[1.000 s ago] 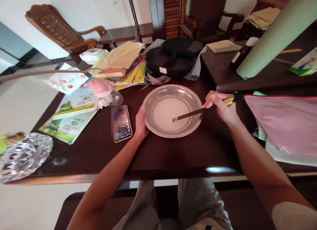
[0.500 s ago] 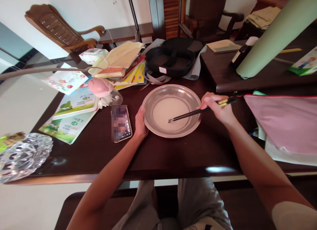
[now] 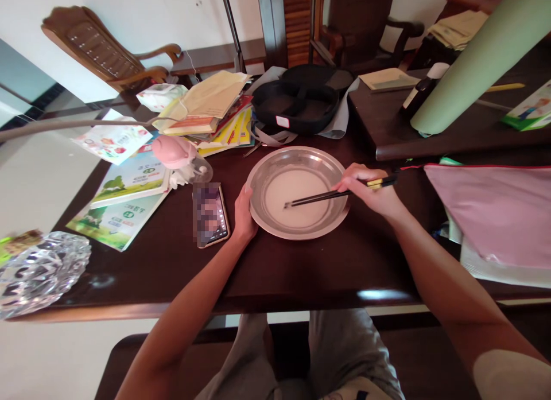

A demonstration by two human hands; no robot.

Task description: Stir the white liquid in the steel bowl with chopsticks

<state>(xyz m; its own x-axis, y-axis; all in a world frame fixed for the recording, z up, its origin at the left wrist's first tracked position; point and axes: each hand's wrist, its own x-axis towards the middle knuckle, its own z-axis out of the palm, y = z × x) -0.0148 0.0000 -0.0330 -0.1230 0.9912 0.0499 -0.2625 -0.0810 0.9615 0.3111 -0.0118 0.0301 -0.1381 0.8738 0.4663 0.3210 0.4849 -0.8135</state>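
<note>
Where the dark table [image 3: 172, 274] begins at far left, we record a clear cut-glass dish [image 3: 47, 276] near the front edge. Next along, we note two green-and-white workbooks [image 3: 129, 182], one partly over the other, with a flower-printed sheet [image 3: 114, 139] at their far end. Beside their right side we find a pink-and-clear container [image 3: 174, 153]; behind it, a pile of books and papers [image 3: 210, 104].

Moving right, we log a phone [image 3: 214, 216] lying face up, much of its screen pixelated, just beside the left hand [image 3: 245, 213]. This hand rests against the left side of a round metal basin [image 3: 301, 235], thumb up at the rim; its other fingers are mostly hidden, so we cannot tell whether they pinch the metal. The basin stands on the table, in front of the person, with pale, milky-looking contents [image 3: 301, 187] in its bottom. Behind it we see an open black case [image 3: 297, 107].

From the right, a pair of black chopsticks [image 3: 316, 200] with gold bands slants in over the rim. Their tips reach the pale contents left of centre; depth we cannot tell. We observe the right hand [image 3: 368, 187] pinching them between thumb and fingers. Farthest right, we list a pink pouch [image 3: 495, 216].
</note>
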